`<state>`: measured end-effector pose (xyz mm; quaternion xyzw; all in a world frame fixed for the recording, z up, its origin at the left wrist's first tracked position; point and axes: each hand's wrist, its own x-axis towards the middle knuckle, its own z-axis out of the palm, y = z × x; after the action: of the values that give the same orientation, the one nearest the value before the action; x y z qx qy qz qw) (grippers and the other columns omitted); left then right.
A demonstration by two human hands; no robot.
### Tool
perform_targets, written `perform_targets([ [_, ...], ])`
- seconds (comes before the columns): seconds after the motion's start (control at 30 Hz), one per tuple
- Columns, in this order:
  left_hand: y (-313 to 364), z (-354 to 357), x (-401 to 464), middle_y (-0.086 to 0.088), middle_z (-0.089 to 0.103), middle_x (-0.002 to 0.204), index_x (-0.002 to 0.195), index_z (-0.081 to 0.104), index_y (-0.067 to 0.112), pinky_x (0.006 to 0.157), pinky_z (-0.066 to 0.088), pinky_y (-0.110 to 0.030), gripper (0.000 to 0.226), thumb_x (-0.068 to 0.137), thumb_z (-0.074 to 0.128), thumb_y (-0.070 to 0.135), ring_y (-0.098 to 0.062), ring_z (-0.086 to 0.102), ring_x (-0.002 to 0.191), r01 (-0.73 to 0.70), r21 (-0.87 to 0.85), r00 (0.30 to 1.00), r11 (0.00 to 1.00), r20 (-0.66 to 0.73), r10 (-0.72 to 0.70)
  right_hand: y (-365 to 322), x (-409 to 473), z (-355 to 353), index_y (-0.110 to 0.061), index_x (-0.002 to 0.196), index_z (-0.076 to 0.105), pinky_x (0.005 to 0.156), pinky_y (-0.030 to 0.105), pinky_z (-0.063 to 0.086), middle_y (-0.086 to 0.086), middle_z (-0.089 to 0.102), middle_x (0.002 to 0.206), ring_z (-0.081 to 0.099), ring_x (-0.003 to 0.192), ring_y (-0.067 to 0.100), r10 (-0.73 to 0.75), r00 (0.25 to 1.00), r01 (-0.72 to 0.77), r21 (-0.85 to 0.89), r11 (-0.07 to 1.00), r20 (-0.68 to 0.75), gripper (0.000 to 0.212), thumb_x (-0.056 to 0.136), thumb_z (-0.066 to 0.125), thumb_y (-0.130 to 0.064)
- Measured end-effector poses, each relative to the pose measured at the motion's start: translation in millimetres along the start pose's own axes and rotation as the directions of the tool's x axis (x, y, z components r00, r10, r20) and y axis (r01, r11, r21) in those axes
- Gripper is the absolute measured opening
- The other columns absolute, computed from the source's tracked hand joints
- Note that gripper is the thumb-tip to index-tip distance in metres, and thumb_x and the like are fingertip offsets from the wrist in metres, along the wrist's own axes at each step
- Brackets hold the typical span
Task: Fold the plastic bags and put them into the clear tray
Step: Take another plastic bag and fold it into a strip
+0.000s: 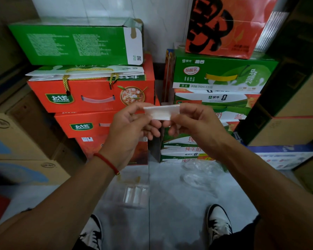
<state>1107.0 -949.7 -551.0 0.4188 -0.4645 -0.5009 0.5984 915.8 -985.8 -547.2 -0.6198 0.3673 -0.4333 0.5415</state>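
A small white plastic bag [162, 111], folded into a narrow flat strip, is held up in the air between both hands. My left hand [128, 129] pinches its left end and my right hand [193, 125] pinches its right end. On the floor below stands the clear tray [116, 193], with a folded bag [134, 194] lying inside it. Loose clear plastic bags [201, 174] lie crumpled on the floor to the right of the tray.
Stacked orange and green cartons [92, 91] rise straight ahead and at the right [222, 76]. Brown cardboard boxes [16, 141] line the left side. My two shoes [218, 222] stand on the grey tiled floor near the bottom edge.
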Motion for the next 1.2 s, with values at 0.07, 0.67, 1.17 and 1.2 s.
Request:
perform_targets([
  [0.07,2,0,0,-0.017,0.067,0.072,0.102,0.068,0.008,0.050,0.046,-0.025,0.027,0.097,0.048,-0.010,-0.022,0.061,0.054,0.013,-0.042,1.000,0.999,0.015,-0.012,0,1,-1,-0.002,0.119,0.072,0.070,0.034,0.058,0.020,0.076,0.090,0.068,0.069,0.023,-0.006,1.000,0.006,0.039,0.999,0.006,0.023,0.100,0.059,0.002],
  [0.67,1,-5,-1,-0.019,0.073,0.084,0.106,0.070,0.007,0.062,0.057,-0.029,0.034,0.105,0.038,-0.004,-0.028,0.070,0.070,-0.028,0.204,0.998,0.978,0.067,0.015,0,3,0,-0.005,0.115,0.069,0.068,0.029,0.057,0.025,0.074,0.084,0.072,0.069,0.023,-0.052,0.993,0.041,-0.101,0.994,-0.103,0.023,0.093,0.074,-0.003],
  [1.17,-13,-2,-3,-0.009,0.075,0.074,0.097,0.071,0.007,0.053,0.053,-0.026,0.007,0.099,0.063,0.007,-0.020,0.068,0.059,-0.058,0.401,0.998,0.914,0.031,0.050,6,5,11,0.000,0.093,0.075,0.064,0.048,0.061,0.013,0.076,0.077,0.068,0.059,0.024,-0.055,0.997,0.040,-0.252,0.967,-0.054,0.013,0.089,0.079,-0.011],
  [1.2,-13,-3,-2,-0.009,0.075,0.074,0.095,0.071,0.008,0.052,0.053,-0.026,0.008,0.099,0.064,0.008,-0.021,0.069,0.059,-0.046,0.402,0.999,0.915,0.015,0.043,7,7,12,-0.001,0.092,0.075,0.063,0.049,0.061,0.013,0.076,0.075,0.069,0.058,0.025,-0.050,0.997,0.032,-0.259,0.965,-0.065,0.012,0.089,0.080,-0.012],
])
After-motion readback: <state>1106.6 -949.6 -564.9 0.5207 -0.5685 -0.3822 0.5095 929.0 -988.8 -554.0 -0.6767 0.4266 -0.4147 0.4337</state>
